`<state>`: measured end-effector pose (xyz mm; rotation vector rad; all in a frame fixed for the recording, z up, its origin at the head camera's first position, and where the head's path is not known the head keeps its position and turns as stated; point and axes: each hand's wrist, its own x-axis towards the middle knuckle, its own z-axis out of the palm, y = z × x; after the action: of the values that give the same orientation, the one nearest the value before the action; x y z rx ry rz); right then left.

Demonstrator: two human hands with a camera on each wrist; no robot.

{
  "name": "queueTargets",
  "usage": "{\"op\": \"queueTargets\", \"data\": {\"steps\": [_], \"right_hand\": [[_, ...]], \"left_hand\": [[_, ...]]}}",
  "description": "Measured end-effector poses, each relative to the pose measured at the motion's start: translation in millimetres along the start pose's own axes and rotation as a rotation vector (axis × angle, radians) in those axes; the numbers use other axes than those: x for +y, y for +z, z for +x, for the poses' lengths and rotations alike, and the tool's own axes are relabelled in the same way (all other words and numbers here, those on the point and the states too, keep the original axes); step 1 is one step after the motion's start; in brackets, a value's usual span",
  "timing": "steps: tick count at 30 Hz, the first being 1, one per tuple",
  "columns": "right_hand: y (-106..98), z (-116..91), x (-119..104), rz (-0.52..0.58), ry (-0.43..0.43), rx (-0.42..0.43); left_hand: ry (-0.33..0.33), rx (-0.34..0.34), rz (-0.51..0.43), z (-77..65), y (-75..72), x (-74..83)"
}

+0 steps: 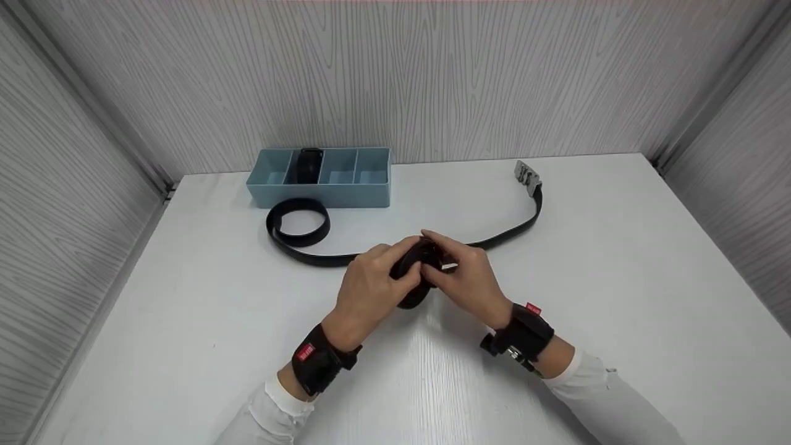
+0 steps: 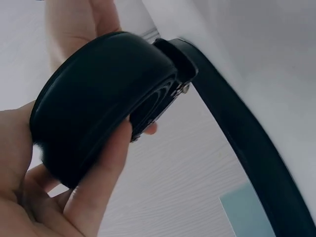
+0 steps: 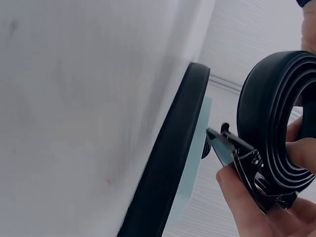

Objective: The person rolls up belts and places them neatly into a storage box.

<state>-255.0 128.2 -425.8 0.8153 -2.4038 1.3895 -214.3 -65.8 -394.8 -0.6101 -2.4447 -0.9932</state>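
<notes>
A black belt [image 1: 413, 301], wound into a tight coil, is held up over the table between both hands. My left hand [image 1: 372, 281] grips the coil from the left, its thumb [image 2: 109, 165] reaching into the coil's open side in the left wrist view. From the other side, my right hand [image 1: 468, 279] holds the coil at its buckle end. The dark metal buckle [image 3: 253, 170] stands out from the outer turn in the right wrist view, with fingertips against it. Behind the hands lies a second black belt [image 1: 324, 260], partly hidden by them.
The second belt's left end curls in a loose loop, and its silver buckle [image 1: 526, 178] lies at the back right. A blue tray [image 1: 327, 198] with several compartments stands by the back wall. Its second compartment from the left holds a coiled black belt [image 1: 309, 168].
</notes>
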Motion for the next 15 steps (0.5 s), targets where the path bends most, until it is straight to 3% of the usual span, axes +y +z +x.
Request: {"op": "queueTargets", "data": {"steps": [3, 8, 15], "right_hand": [[0, 3, 0, 0.087, 0.008, 0.004], [-1, 6, 1, 0.251, 0.032, -0.015], [-3, 5, 9, 0.315, 0.081, 0.025]], "left_hand": [[0.048, 0.057, 0.050, 2.4, 2.8, -4.2], [0.071, 0.103, 0.084, 6.7, 0.7, -9.9], [0.069, 0.211, 0.111, 24.8, -19.2, -29.0]]}}
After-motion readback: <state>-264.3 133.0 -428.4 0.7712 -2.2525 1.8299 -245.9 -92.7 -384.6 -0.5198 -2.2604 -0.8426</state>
